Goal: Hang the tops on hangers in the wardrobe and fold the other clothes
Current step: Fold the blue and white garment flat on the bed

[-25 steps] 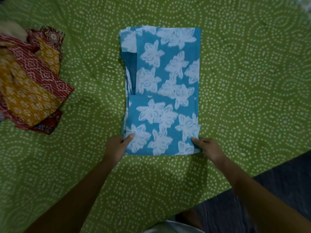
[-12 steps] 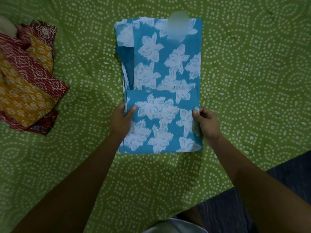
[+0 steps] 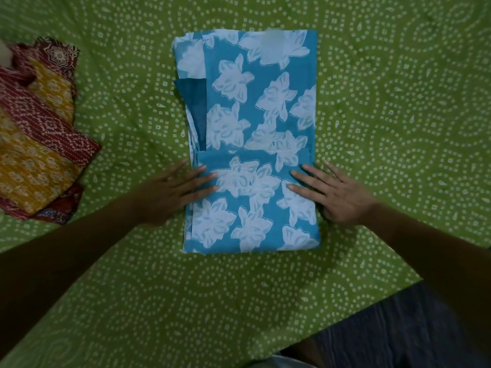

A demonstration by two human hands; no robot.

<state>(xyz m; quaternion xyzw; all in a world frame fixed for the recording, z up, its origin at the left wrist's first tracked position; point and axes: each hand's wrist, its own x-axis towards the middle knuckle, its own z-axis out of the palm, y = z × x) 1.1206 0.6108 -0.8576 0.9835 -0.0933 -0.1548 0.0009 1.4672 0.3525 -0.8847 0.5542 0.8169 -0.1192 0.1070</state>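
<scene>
— Where is the garment you are folding?

— The blue floral garment (image 3: 255,144) lies flat on the green bedsheet (image 3: 398,128), about midway between the sheet's left and right sides and nearer its far edge than the near corner by my legs. It is folded into a tall rectangle, with its near part doubled up over the rest; the edge of that flap runs across the cloth just beyond my fingertips. Along its left side a strip of plain darker blue fabric shows.

— And your hands?

— My left hand (image 3: 170,192) lies flat at the garment's left edge, fingers straight and together, the fingertips resting on the flap while the palm sits on the sheet. My right hand (image 3: 334,192) mirrors it at the right edge, fingers spread and straight, tips pressing on the flap, the heel of the hand off the cloth over the sheet. Neither hand pinches or curls round anything.

— Anything else on the bed?

— Near the sheet's left edge sits a pile of red and mustard printed clothes (image 3: 37,134), well apart from the blue garment and from my left hand. At the near right corner the sheet ends and a dark floor (image 3: 398,335) shows past it.
</scene>
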